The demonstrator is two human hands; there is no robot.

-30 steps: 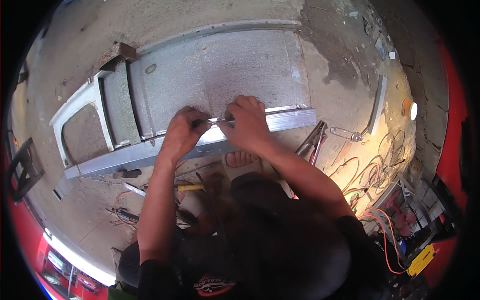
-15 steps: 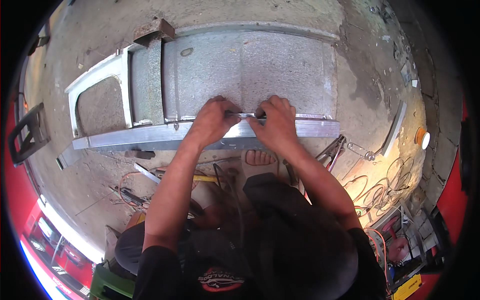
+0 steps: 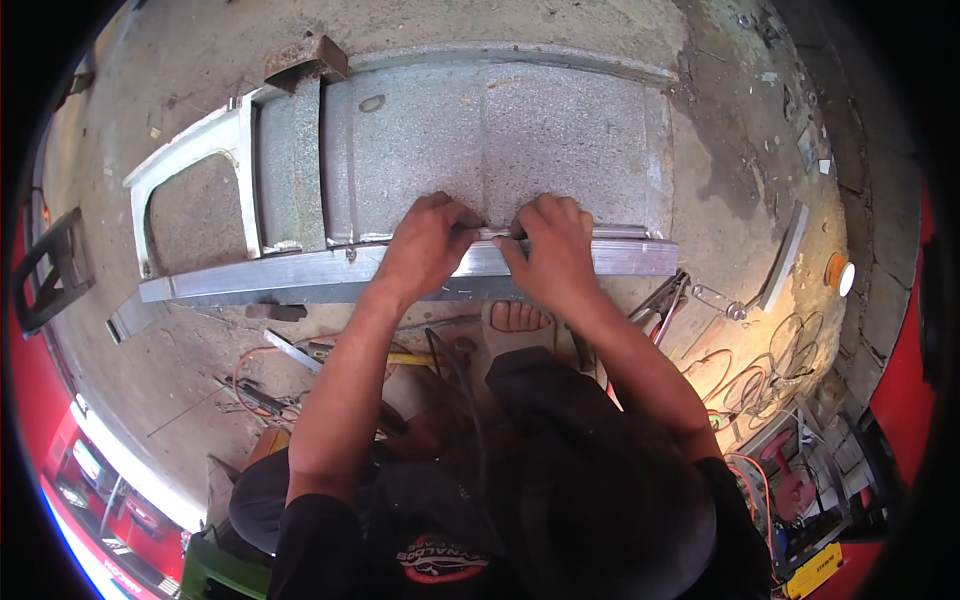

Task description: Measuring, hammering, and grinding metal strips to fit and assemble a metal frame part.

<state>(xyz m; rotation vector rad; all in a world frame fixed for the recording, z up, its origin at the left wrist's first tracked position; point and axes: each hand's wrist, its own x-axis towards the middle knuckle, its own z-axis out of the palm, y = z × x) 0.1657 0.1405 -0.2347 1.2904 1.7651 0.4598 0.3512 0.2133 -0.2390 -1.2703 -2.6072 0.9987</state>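
Note:
A long silver metal rail (image 3: 330, 265) runs along the near side of a speckled grey metal panel (image 3: 560, 130) lying on the floor. My left hand (image 3: 425, 250) is closed at the rail's upper edge, thumb and fingers pinched on a thin metal piece (image 3: 488, 233). Just right of it, my right hand (image 3: 548, 250) grips the same piece, fingers curled and thumb low against the rail. The piece is mostly hidden by my fingers. At the panel's left end are a white cut-out frame (image 3: 190, 128) and a rusty bracket (image 3: 305, 60).
A sandalled foot (image 3: 515, 318) is below the rail. Clamping tools (image 3: 658, 298) and tangled cables (image 3: 770, 360) lie at right, near a loose metal strip (image 3: 783, 255) and an orange-and-white round container (image 3: 838, 275). A black plastic part (image 3: 45, 280) lies far left.
Since a second ago my view has swung round, so the rail looks more level. Both hands remain pinched at its upper edge, with little difference over the last half second.

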